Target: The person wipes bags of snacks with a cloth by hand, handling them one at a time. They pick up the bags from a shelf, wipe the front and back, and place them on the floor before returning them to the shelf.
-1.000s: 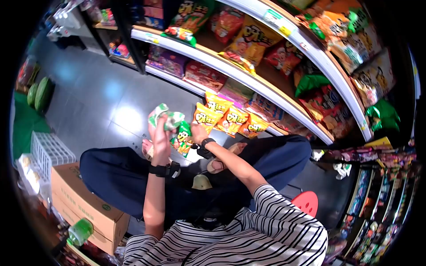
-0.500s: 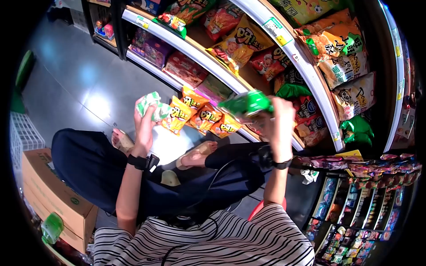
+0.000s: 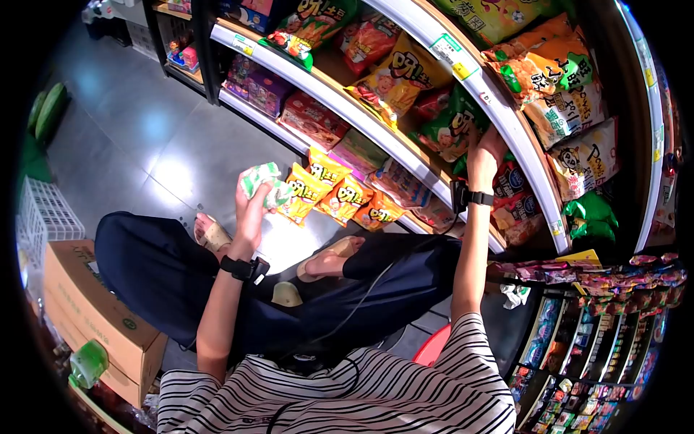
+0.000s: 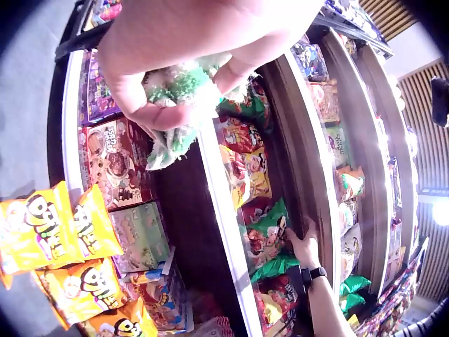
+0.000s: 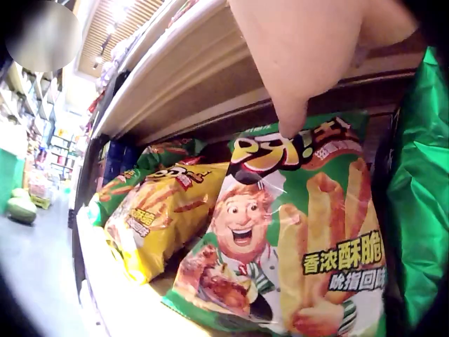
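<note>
In the head view my left hand (image 3: pixel 250 215) grips a crumpled green-and-white cloth (image 3: pixel 262 181) above the floor. The left wrist view shows fingers (image 4: pixel 140 105) and thumb curled round the fuzzy cloth (image 4: pixel 182 88). My right hand (image 3: pixel 486 160) reaches into the shelf, at the top of a green bag of potato snacks (image 3: pixel 454 129). From the right wrist, a digit overlaps the upper front edge of that bag (image 5: pixel 302 232), which leans upright with its printed front outward; the other fingertips are hidden. Several yellow snack bags (image 3: pixel 347 199) stand on the floor against the lowest shelf.
A yellow snack bag (image 5: pixel 165 217) leans beside the green one on the shelf. White shelf edges (image 3: pixel 405 155) run across in front. Packaged boxes (image 3: pixel 312 119) fill the lower shelf. On the left are a cardboard box (image 3: pixel 101 311) and a white basket (image 3: pixel 54 213).
The right hand went from the floor bags, lifting a green snack bag rightward, and is now inside the shelf with it. The left hand keeps the cloth and has shifted little.
</note>
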Action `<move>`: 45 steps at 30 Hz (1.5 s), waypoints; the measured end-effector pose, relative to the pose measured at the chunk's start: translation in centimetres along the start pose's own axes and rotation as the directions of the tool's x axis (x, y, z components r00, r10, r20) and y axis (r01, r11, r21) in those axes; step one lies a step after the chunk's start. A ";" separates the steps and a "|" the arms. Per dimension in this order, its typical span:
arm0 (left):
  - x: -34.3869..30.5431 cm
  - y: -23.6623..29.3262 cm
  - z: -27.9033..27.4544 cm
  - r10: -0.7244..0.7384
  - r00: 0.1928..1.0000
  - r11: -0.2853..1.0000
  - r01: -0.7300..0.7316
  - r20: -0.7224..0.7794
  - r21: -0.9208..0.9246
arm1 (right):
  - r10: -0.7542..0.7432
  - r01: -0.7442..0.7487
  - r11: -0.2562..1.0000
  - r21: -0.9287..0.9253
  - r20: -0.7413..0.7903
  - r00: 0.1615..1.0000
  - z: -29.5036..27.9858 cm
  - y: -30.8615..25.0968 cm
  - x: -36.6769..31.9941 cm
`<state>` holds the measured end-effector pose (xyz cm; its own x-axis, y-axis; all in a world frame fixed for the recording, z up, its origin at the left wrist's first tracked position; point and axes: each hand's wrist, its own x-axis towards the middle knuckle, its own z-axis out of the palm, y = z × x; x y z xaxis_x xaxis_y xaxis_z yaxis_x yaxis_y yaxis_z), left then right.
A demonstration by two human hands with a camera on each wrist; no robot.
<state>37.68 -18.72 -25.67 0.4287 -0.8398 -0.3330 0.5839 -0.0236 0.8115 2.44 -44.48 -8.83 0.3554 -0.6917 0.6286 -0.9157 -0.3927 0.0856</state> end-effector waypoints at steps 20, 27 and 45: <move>0.5 -1.3 0.2 0.004 1.000 0.991 -0.004 0.005 0.130 | 0.346 -0.376 0.924 0.077 0.255 0.903 4.1 -7.5 -3.0; 0.3 -1.3 0.2 0.029 0.999 0.991 -0.032 0.029 0.131 | 0.187 -0.188 0.968 0.165 0.022 0.982 5.9 -6.1 -3.7; 0.0 -1.7 0.4 -0.004 1.000 0.980 0.000 0.020 0.198 | 0.261 -0.242 0.963 0.122 -0.182 0.948 8.9 -5.9 -0.6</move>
<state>36.45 -18.91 -26.85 0.4125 -0.8505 -0.3263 0.4359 -0.1302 0.8905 9.36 -47.17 -16.60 0.0634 -0.6483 0.7587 -0.9445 -0.2846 -0.1643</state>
